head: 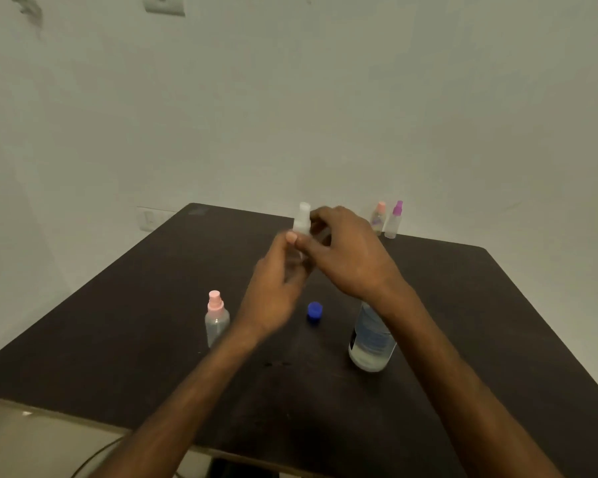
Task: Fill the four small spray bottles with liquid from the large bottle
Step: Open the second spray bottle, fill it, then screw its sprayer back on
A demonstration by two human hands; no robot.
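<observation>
Two hands, left hand (277, 274) and right hand (346, 250), gripping white-capped spray bottle (301, 220)

The dark surface (118, 322) looks matt and a bit rough. The big bottle (372, 343) is clear, shiny plastic. The blue cap (314, 310) looks like smooth plastic.

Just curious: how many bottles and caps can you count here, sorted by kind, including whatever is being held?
Small spray bottles: 4 (near pink-topped bottle; white-topped bottle, held by the left hand and right hand; far pink-topped bottle; purple-topped bottle)
Large bottle: 1
Loose blue cap: 1
Total: 6
</observation>
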